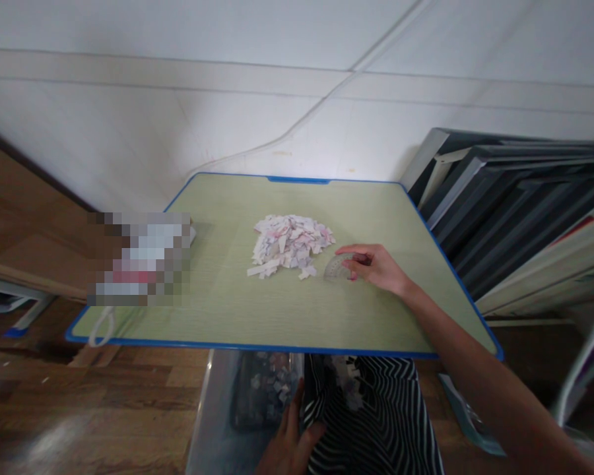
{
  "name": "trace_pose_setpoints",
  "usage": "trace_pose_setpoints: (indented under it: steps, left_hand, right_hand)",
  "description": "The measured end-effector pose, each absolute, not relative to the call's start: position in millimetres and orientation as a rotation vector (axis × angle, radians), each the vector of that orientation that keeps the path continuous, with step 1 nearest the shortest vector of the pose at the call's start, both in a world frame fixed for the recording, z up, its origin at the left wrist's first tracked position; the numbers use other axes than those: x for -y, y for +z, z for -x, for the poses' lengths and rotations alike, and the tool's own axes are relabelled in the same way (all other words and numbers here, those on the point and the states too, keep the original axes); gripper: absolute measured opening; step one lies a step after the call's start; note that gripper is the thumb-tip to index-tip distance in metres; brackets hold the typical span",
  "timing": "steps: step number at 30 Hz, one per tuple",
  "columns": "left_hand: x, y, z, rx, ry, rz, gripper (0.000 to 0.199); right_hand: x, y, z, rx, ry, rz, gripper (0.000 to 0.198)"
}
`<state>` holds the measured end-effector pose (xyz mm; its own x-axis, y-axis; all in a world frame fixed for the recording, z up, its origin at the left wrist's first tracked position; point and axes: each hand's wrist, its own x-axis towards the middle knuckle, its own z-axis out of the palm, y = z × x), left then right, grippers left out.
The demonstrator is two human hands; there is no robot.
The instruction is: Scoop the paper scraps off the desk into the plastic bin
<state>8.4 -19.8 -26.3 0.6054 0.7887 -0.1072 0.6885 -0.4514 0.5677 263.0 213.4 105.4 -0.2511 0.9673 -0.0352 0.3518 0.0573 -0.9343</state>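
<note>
In my right hand (376, 265) is a clear half-round protractor (334, 267), pinched between thumb and fingers just above the table. Left of it lies a heap of small torn paper scraps (292, 241), white with some pink; the protractor is beside its right edge. Below the table's front edge, my left hand (292, 439) grips the edge of a black-and-white striped cloth (376, 409), its thumb over the fabric. More paper scraps (349, 379) lie on this cloth. Close to my left fingers, a clear plastic bin (212, 409) has scraps (277, 379) showing in it.
The pale green table (218, 310) has a blue rim. A blurred-out object (148, 257) with a white loop (101, 326) sits at its left. Brown cardboard (34, 224) stands left, dark panels (509, 191) lean at right. A white cable (297, 125) runs along the wall.
</note>
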Motion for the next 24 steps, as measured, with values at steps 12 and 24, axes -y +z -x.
trace_pose_setpoints:
  steps: [12,24]
  left_hand:
    - [19.4,-25.5,-8.3,-1.13,0.272,-2.268,0.049]
    - [18.2,-17.7,-10.1,-1.163,0.271,-2.256,0.048]
  right_hand:
    - [-217.0,103.8,-256.6,1.651,0.987,1.383,0.036]
    - [-209.4,102.0,-252.9,1.763,1.001,1.243,0.033]
